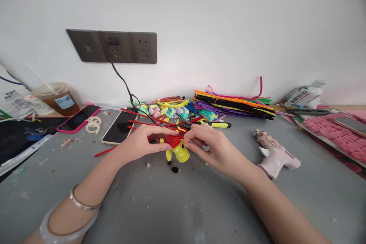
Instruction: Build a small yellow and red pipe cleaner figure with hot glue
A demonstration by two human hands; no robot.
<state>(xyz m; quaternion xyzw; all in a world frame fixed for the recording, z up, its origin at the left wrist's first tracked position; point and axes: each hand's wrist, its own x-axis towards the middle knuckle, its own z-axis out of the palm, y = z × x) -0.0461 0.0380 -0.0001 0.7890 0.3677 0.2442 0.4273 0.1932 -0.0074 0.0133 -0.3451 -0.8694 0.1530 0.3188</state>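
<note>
A small figure made of pipe cleaners (182, 154), red at one end and wound in yellow at the other, is between my hands just above the table. My left hand (140, 143) grips its red part between thumb and fingers. At its right side, my right hand (213, 145) is closed in a pinch against the yellow part, near a small dark spot. What the right fingertips hold is hidden. Beneath the figure, a black oval piece (174, 169) shows by the grey tabletop. Several red pipe cleaners (135, 122) lie behind my left hand.
A pink glue gun (276, 154) lies to the right. Behind are a bundle of coloured pipe cleaners (234, 105), a yellow-black tool (221, 125) and a black cord (124, 80) plugged into the wall. Phones (80, 118) and a drink cup (58, 101) are at left.
</note>
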